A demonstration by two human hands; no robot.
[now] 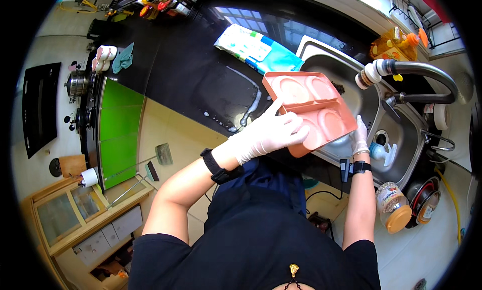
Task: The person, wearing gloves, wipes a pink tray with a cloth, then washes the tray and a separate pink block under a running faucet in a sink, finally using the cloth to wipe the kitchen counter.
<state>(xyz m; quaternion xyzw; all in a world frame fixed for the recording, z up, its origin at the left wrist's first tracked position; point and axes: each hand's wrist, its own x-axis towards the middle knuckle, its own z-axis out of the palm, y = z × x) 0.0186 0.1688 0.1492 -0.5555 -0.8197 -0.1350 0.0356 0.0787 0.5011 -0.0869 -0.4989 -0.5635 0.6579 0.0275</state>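
Note:
A pink tray (307, 105) with several round recesses is held up, tilted, over the counter's edge and the near side of the sink. My right hand (359, 134), in a white glove, grips its right edge, with some fingers hidden behind. My left hand (271, 130), gloved too, lies over the tray's left side. One finger stretches along the rim and the others bend over the lower recesses. Whether it grips the tray or only touches it, I cannot tell. A streak of white foamy liquid (256, 102) runs over the black countertop (184, 75) left of the tray.
A blue-and-white soft pack (260, 49) lies behind the tray. On the right, a curved faucet (425, 66) overhangs the double steel sink (404, 139), which holds a pump bottle (382, 152). An orange detergent bottle (395, 45) stands behind; a lidded jar (393, 207) sits by my right forearm.

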